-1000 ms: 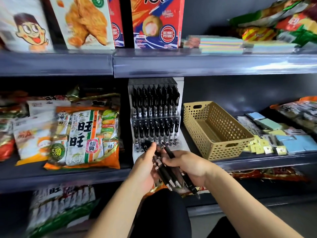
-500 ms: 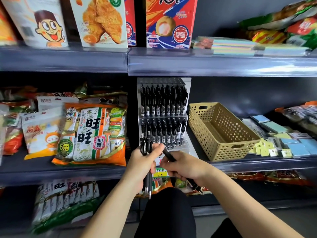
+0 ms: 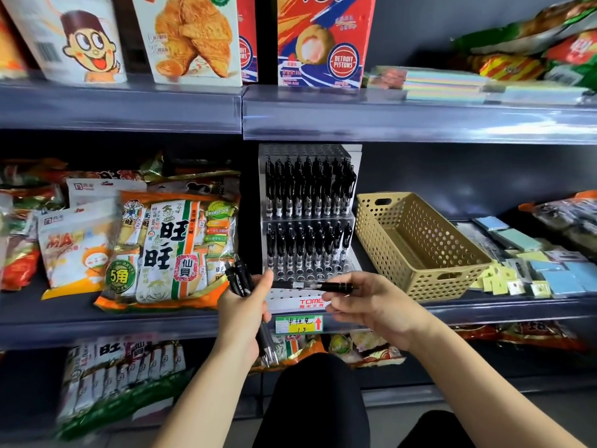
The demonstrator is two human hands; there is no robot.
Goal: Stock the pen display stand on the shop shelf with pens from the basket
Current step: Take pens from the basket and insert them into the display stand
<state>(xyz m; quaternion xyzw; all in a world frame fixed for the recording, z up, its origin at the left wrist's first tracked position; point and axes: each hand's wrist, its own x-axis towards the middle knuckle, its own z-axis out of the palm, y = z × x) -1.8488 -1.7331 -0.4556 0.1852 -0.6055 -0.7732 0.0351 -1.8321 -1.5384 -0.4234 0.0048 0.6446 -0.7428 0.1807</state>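
Observation:
The clear tiered pen display stand stands on the middle shelf, with black pens filling its upper two rows and open holes along the front tier. My left hand grips a bundle of black pens upright, their tips poking out below my fist. My right hand pinches a single black pen that lies level in front of the stand's lowest tier. The beige perforated basket sits right of the stand, and I see no pens inside it.
Snack bags crowd the shelf left of the stand. Sticky-note pads and small packets lie right of the basket. Boxes stand on the shelf above. A yellow price label hangs on the shelf edge below the stand.
My hands have come apart. The left hand has turned its bundle upright and moved left. The right hand has drawn one pen out and now holds it level before the stand.

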